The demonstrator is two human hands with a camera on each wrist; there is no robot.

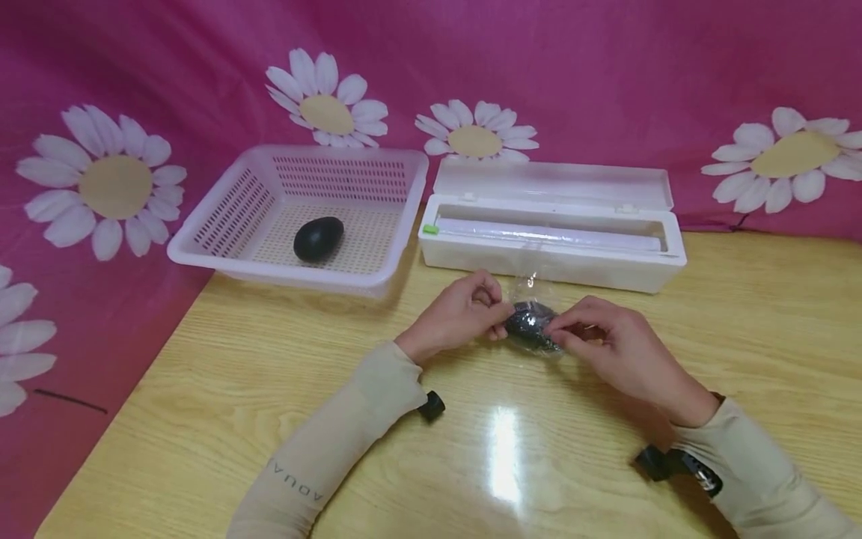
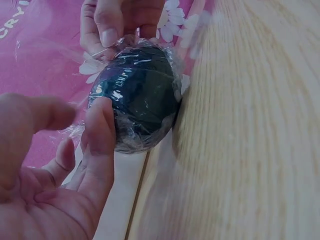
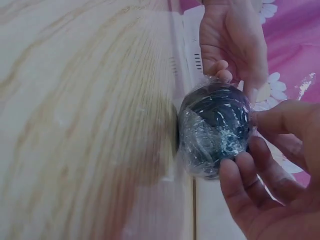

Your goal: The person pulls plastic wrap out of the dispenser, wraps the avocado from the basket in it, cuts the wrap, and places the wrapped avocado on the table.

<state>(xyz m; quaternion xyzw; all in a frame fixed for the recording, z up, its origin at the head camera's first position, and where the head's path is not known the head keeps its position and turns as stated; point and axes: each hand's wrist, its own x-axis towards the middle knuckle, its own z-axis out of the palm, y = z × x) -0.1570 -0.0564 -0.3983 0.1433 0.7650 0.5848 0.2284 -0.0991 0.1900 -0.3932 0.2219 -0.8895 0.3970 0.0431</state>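
A dark egg-shaped object (image 1: 532, 323) wrapped in clear cling film sits on the table in front of the film box. My left hand (image 1: 465, 313) holds its left end, fingers bent, with a fingertip against the film in the left wrist view. At the right end, my right hand (image 1: 616, 348) grips it; in the right wrist view several fingertips (image 3: 235, 172) lie against the wrapped side. A strip of cling film (image 1: 532, 273) rises from the object towards the roll (image 1: 552, 234). The object's underside is hidden.
Behind my hands stands a white cling film box (image 1: 545, 262), its lid (image 1: 552, 180) raised and a green slider (image 1: 430, 229) at its left end. Left of it is a white plastic basket (image 1: 303, 278) holding one bare black egg-shaped object (image 1: 319, 238). A pink flowered cloth (image 1: 579, 75) hangs behind.
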